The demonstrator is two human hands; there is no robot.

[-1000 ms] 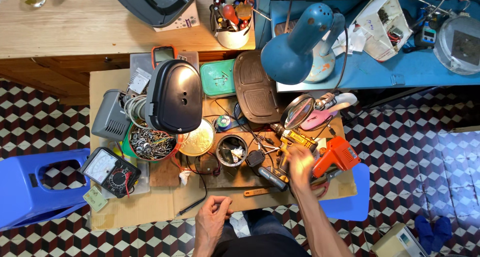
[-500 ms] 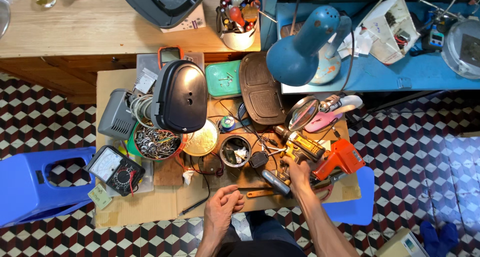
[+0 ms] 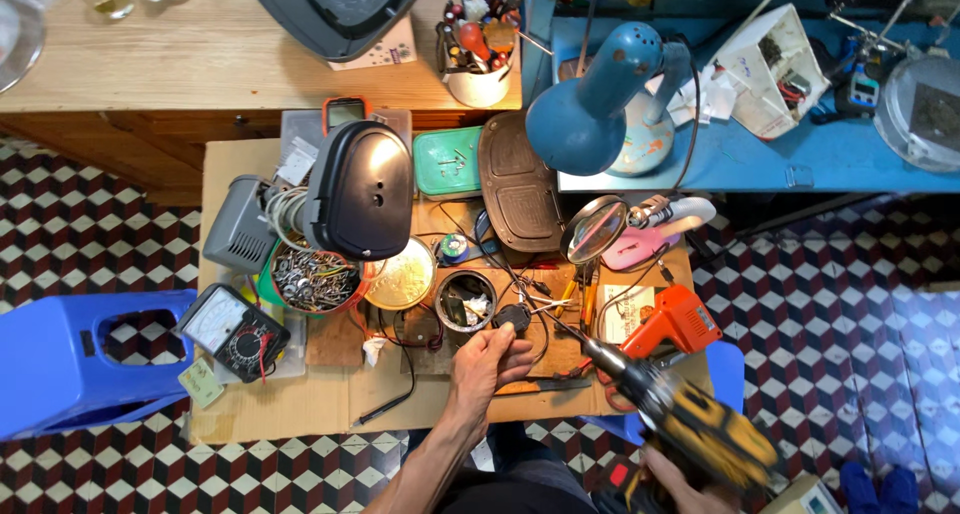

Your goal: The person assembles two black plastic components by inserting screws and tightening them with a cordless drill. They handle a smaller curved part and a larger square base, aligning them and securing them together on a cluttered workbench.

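Cordless drill (image 3: pixel 700 429) gripped at near right, blurred.
Right hand (image 3: pixel 672 479) closed around its handle; left hand (image 3: pixel 487 362) pinches small black part (image 3: pixel 513 319) beside round tin (image 3: pixel 465 301).

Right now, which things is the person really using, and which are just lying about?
In use:
left hand pinching a small black part
right hand holding a yellow and black drill

Lying about:
blue lamp
magnifying glass
tub of screws
meter
orange tool

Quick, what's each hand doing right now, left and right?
Left hand: closed on a small black part on the workbench.
Right hand: gripping the yellow and black power drill, lifted off the bench.
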